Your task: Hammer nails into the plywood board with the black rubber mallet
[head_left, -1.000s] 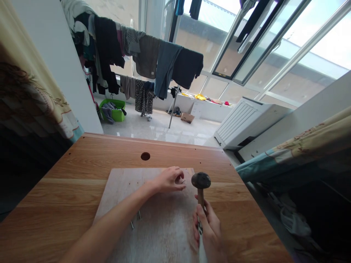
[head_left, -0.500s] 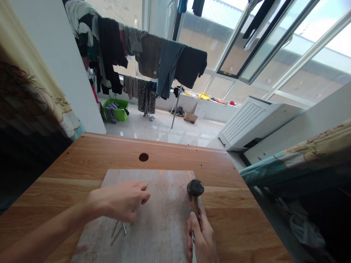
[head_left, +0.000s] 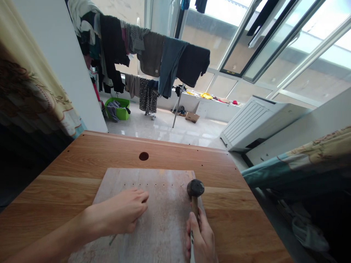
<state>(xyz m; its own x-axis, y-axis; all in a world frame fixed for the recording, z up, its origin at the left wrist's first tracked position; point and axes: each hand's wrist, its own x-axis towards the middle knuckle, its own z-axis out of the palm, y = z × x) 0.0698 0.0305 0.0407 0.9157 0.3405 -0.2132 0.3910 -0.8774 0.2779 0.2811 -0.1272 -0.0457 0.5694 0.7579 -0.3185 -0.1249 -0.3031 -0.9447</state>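
A greyish board (head_left: 161, 226) lies on the wooden table (head_left: 233, 219), with a row of small holes near its far edge. My left hand (head_left: 126, 210) is over the board's left half, its fingers curled together; whatever they may hold is hidden. Part of a metal nail (head_left: 112, 239) shows on the board beneath my left wrist. At the board's right edge my right hand (head_left: 201, 235) is wrapped round the handle of a hammer (head_left: 195, 188), whose black head points away from me. Near the hammer head, a small nail (head_left: 182, 185) sticks up from the board.
The table has a round hole (head_left: 144, 156) near its far edge. Beyond it stand a drying rack with clothes (head_left: 172, 62), a green basket (head_left: 123, 114) and a white ribbed panel (head_left: 246, 122). Curtains (head_left: 304, 164) hang on both sides.
My left hand has moved slightly down and towards me, its fingers more curled. It now covers most of the nails beneath it and uncovers more holes. My right hand and the hammer have hardly moved.
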